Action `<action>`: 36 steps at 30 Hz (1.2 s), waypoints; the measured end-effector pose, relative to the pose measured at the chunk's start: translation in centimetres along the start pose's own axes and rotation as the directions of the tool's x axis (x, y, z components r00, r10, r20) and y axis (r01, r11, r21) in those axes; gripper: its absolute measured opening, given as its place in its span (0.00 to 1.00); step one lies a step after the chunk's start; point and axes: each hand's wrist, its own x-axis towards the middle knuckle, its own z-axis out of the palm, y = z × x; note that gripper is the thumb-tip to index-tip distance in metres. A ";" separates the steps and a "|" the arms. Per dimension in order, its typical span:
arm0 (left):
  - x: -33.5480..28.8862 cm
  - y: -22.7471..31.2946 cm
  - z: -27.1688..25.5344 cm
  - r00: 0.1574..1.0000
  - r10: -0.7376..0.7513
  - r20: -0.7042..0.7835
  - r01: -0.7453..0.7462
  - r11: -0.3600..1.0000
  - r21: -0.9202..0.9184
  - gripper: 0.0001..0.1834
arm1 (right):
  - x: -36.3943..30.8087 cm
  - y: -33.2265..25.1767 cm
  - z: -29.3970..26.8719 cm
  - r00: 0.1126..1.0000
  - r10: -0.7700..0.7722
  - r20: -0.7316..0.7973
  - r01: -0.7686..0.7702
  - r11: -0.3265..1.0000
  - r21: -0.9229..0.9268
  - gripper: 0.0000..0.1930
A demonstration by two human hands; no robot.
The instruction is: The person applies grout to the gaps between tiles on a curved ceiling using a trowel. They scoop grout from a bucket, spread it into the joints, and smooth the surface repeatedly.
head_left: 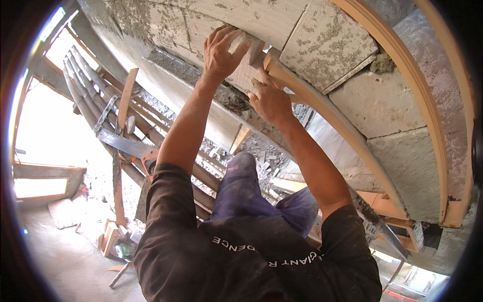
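At the top middle, my left hand [220, 54] is against the block wall [322, 55], its fingers bent and its thumb on a small grey wedge-shaped piece [255, 49]. What that piece is made of is not clear. Just below and to the right, my right hand [271, 100] reaches up with the index finger stretched out to the lower end of the grey piece. The other fingers are partly bent, and nothing shows in them. Beside these fingertips is the upper end of a curved wooden strip [322, 100], which runs along the blocks' edge.
A second curved wooden trim [402, 55] arcs across the right side. At left, a handsaw [126, 145] with an orange handle hangs by tied poles [85, 85] and an upright plank [127, 98]. Rubble [264, 168] lies beyond my knees. Wood offcuts [110, 239] sit at lower left.
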 end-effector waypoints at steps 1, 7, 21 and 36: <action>0.1 0.2 0.0 1.000 0.004 0.009 -0.004 1.000 0.012 0.22 | -0.4 0.1 -0.4 1.000 0.018 0.016 -0.018 0.999 0.030 0.22; -0.7 0.9 1.2 1.000 0.019 -0.011 -0.018 0.993 0.113 0.27 | -13.0 0.7 -2.6 0.997 0.022 -0.074 0.009 0.919 0.395 0.22; -1.4 -0.6 3.2 0.999 0.021 0.037 -0.029 0.975 0.221 0.33 | -49.0 1.1 -2.6 0.440 0.897 0.046 -0.817 0.378 0.436 0.14; -17.4 -7.9 -4.4 0.938 -0.235 0.254 0.164 0.948 0.271 0.18 | -73.7 5.0 -12.1 -0.123 0.988 -0.098 -0.976 -0.138 -0.167 0.23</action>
